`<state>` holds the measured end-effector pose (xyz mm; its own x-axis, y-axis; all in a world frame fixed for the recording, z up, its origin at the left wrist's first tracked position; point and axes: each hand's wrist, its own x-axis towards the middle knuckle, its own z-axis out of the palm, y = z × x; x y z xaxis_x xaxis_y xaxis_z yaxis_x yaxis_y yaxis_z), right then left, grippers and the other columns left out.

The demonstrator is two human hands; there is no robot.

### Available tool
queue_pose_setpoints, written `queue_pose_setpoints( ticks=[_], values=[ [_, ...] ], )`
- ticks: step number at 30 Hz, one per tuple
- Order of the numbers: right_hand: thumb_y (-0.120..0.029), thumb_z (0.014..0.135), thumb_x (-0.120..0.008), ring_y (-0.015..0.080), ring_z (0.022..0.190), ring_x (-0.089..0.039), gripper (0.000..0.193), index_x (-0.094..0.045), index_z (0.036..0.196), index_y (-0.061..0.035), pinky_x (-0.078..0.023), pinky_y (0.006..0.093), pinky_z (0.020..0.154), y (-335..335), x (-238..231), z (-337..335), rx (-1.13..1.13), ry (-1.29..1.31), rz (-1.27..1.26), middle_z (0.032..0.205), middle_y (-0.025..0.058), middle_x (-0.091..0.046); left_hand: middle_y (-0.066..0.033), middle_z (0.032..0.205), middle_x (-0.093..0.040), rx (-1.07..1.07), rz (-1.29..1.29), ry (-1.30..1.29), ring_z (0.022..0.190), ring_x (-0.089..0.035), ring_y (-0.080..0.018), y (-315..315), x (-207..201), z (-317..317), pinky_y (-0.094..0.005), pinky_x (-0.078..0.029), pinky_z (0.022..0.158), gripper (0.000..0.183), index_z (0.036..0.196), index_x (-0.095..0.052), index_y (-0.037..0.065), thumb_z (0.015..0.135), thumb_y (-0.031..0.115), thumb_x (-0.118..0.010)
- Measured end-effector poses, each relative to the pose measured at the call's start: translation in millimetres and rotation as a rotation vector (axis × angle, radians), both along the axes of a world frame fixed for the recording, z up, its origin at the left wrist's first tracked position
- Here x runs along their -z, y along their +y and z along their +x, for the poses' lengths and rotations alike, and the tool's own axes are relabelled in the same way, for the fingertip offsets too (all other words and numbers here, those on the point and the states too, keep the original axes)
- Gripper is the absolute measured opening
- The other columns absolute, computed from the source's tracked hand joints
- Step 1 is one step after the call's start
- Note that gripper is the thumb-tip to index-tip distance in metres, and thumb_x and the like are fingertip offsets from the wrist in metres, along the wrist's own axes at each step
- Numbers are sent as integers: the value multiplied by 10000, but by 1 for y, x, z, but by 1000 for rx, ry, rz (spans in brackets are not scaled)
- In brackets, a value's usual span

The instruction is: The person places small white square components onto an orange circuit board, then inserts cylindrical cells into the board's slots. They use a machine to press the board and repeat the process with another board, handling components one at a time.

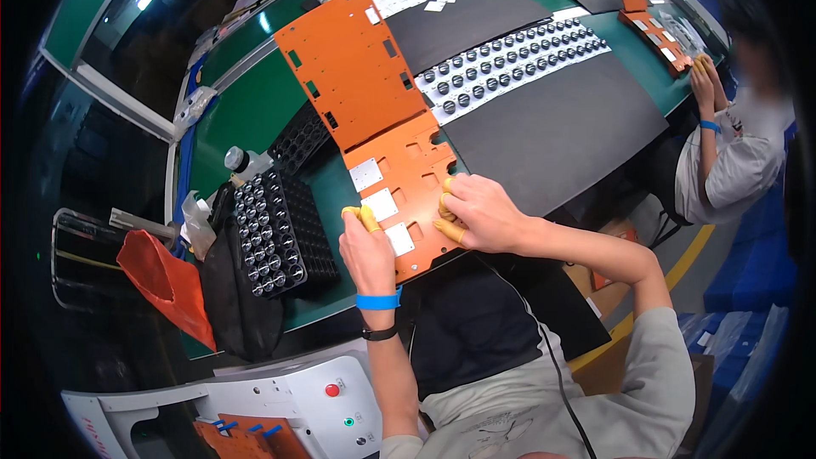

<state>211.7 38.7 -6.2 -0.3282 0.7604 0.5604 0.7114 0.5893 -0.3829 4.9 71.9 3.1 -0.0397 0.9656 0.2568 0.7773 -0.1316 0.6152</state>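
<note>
An orange hinged fixture (422,240) lies unfolded in front of me, its lid panel (344,68) tipped back at the far end. Along the left of its near half sit white square plates (379,204), beside several shallow cut-outs. My left hand (370,253), yellow covers on its fingertips, is closed on the fixture's left edge beside the lower plates. Across from it, my right hand (484,214), also with yellow fingertip covers, curls its fingers at the right edge, below the notches. What lies under the right fingers is hidden.
Left stands a black tray of shiny round parts (270,234), with a clear bottle (242,159) behind it. Rows of black-topped round parts (501,68) lie on a white sheet on a dark mat (552,136). An orange bag (161,276) hangs left. A co-worker (735,136) works at right.
</note>
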Motion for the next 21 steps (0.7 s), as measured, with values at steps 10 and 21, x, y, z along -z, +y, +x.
queue_pose_setpoints(
  ticks=[10,21],
  values=[
    [-156,730,-732,267,745,-562,226,-525,696,-74,-445,391,677,0,6,-3,-8,160,-29,753,73,-545,-341,923,-622,44,-49,-121,904,-581,-526,5,15,-14,-525,-450,738,175,1014,-528,-85,979,84,-501],
    [-196,766,-746,268,741,-547,240,-536,737,-83,-427,395,683,0,8,-4,-62,174,6,751,64,-516,-298,867,-615,13,-84,-160,851,-589,-499,-1,4,-11,-483,-461,703,227,940,-536,-69,1018,142,-503]
  ],
)
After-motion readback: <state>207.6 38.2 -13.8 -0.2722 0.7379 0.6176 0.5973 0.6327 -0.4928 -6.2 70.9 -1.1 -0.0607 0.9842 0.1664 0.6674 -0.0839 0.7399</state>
